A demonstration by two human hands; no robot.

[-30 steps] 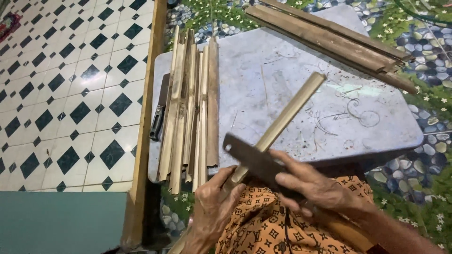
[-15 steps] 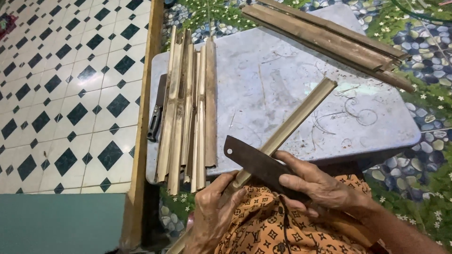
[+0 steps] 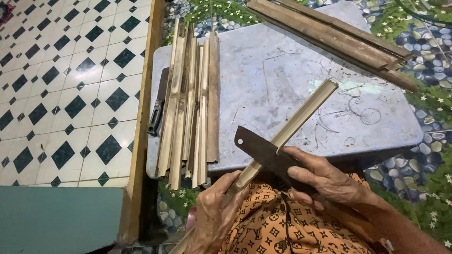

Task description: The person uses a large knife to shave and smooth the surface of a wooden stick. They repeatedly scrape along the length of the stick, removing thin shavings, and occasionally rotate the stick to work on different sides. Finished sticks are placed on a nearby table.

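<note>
My left hand [image 3: 214,214] grips the near end of a long pale bamboo strip [image 3: 301,115] that slants up to the right over a grey table top [image 3: 282,66]. My right hand [image 3: 327,181] holds a dark flat knife blade [image 3: 261,148], its edge laid across the strip near its middle. Thin curled shavings [image 3: 358,110] lie on the table by the strip's far end. My lap in orange patterned cloth [image 3: 282,226] is under both hands.
A row of several split bamboo strips [image 3: 188,103] lies on the table's left side, with a dark tool [image 3: 157,113] beside it. Darker bamboo pieces [image 3: 339,40] lie across the far right corner. A tiled floor [image 3: 61,80] and wooden edge [image 3: 143,117] are left.
The bamboo strip has slid a little toward its far end and the knife sits slightly lower on it. Both hands keep their hold.
</note>
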